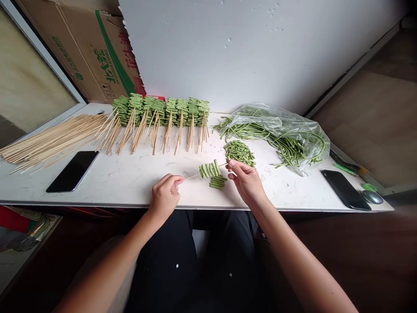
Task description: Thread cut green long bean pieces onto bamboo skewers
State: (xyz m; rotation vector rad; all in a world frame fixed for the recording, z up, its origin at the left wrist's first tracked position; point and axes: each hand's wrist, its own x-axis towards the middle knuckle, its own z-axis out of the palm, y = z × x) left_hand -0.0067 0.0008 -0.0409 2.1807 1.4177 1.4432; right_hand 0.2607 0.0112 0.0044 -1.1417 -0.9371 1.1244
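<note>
My left hand (166,190) pinches one end of a thin wooden skewer (192,177). Several short green bean pieces (209,168) are threaded side by side along it. At the skewer's other end, my right hand (245,176) holds another bean piece (228,161) between thumb and fingers. Just below the skewer, a few cut pieces (217,182) lie on the white counter (124,184). Behind my right hand is a pile of cut beans (240,152).
Stacked bean skewers (163,111) line the back, sticks facing me. Bare skewers (55,134) and a phone (73,171) lie left. Long beans (254,126) in a plastic bag (312,134), another phone (345,190) and a round dark object (372,197) are right.
</note>
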